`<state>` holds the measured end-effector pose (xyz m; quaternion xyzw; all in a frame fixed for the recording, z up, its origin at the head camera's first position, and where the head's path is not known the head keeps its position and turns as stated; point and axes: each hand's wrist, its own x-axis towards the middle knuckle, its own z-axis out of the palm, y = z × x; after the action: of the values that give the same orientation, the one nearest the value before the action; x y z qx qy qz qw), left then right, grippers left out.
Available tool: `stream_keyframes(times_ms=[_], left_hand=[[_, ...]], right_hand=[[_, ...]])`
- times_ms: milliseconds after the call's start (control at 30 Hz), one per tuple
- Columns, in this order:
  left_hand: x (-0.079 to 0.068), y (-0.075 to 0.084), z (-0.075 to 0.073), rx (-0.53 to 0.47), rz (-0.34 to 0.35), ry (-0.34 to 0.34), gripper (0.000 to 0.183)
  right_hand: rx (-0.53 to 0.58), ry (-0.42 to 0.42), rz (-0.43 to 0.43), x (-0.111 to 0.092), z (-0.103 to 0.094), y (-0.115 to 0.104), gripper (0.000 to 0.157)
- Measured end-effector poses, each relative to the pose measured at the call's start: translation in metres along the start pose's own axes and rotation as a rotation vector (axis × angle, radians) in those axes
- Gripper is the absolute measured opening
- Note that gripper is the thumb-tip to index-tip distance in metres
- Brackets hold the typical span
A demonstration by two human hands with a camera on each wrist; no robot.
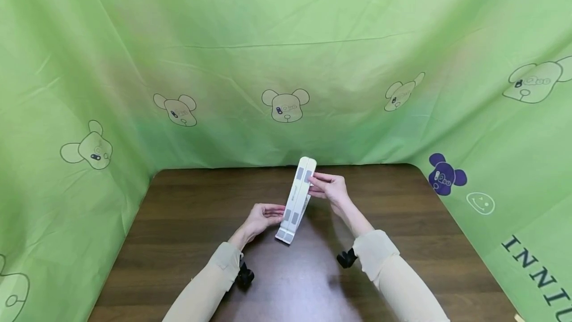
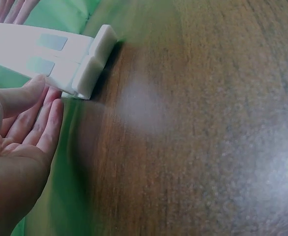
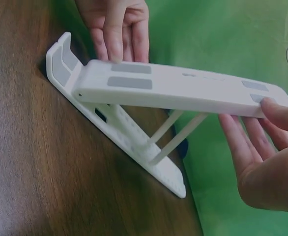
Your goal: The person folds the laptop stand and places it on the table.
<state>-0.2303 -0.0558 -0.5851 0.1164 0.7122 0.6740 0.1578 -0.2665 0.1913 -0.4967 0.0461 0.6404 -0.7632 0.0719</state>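
A white folding laptop stand (image 1: 296, 198) with grey pads leans over the middle of the table. In the right wrist view its top bars lie side by side, raised at a slant above the base (image 3: 129, 142) on two thin struts (image 3: 178, 137). A lipped end (image 3: 60, 64) with grey pads turns up at the low end. My right hand (image 1: 329, 189) pinches the raised end, thumb on the upper face and fingers beneath. Near the low end, my left hand (image 1: 261, 220) pinches the side edge between thumb and fingers, as the left wrist view also shows.
The stand's base is on a dark brown wooden table (image 1: 201, 188). Green cloth (image 1: 232, 73) printed with bear heads hangs behind the table and along both sides. Black wrist devices (image 1: 346, 258) show below the rolled cuffs.
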Motion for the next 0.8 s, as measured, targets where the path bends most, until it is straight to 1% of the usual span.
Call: stream_keyframes(times_ms=[267,367,567,700,800], left_hand=[[0.002,0.000,0.001,-0.011,0.007,0.030,0.039],[0.002,-0.001,0.000,-0.011,0.001,0.055,0.039],[0.004,-0.001,0.000,-0.002,0.010,0.094,0.038],[0.006,0.001,-0.001,-0.004,0.015,0.101,0.039],[0.006,0.002,0.000,-0.005,0.011,0.113,0.038]], right_hand=[[0.033,0.063,-0.001,-0.005,0.004,0.001,0.051],[0.047,0.088,-0.004,-0.008,0.006,0.002,0.050],[0.072,0.120,-0.014,-0.013,0.007,0.003,0.047],[0.101,0.140,-0.021,-0.015,0.008,0.004,0.042],[0.126,0.164,-0.026,-0.016,0.009,0.006,0.032]])
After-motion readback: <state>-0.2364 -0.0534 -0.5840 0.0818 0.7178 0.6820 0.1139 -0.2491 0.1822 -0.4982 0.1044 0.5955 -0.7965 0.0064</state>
